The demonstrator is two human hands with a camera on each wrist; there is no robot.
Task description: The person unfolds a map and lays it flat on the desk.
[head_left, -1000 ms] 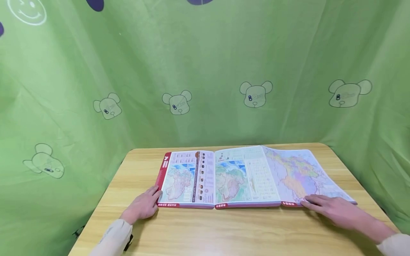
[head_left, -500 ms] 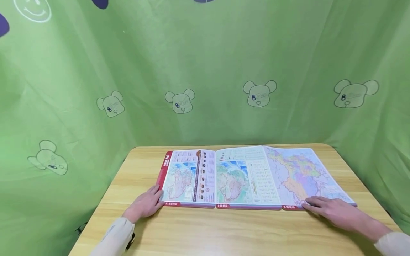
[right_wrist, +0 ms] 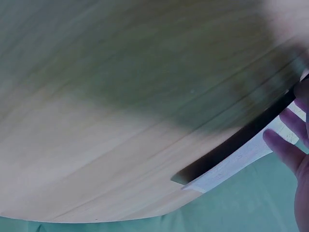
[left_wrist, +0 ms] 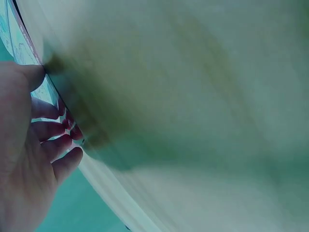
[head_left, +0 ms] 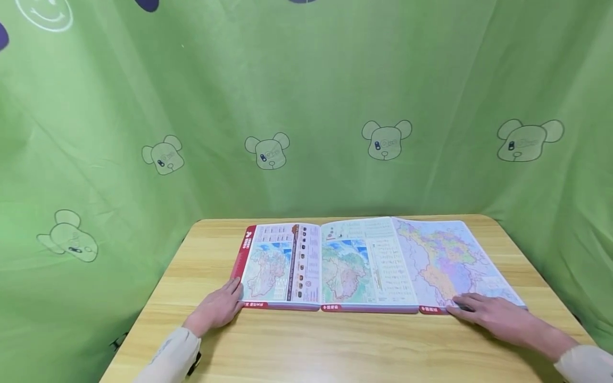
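Note:
An open atlas (head_left: pixel 347 274) of printed maps lies spread on the wooden table, its red-bordered left page flat. To the right, a fold-out map page (head_left: pixel 442 260) is spread, its edge slightly raised off the table in the right wrist view. My left hand (head_left: pixel 217 307) rests at the atlas's lower left corner, fingers extended on the red margin and thumb by the bottom edge. My right hand (head_left: pixel 500 316) touches the bottom edge of the fold-out page with its fingers extended over the map. In the right wrist view only part of that hand (right_wrist: pixel 289 145) shows.
The wooden table (head_left: pixel 325 346) has rounded far corners. A green curtain (head_left: pixel 311 175) printed with bear faces hangs behind it and along both sides. A small dark object (head_left: pixel 118 340) is at the table's left edge, too small to identify.
Both hands stay in place on the atlas and the fold-out page. Only the head view has shifted slightly.

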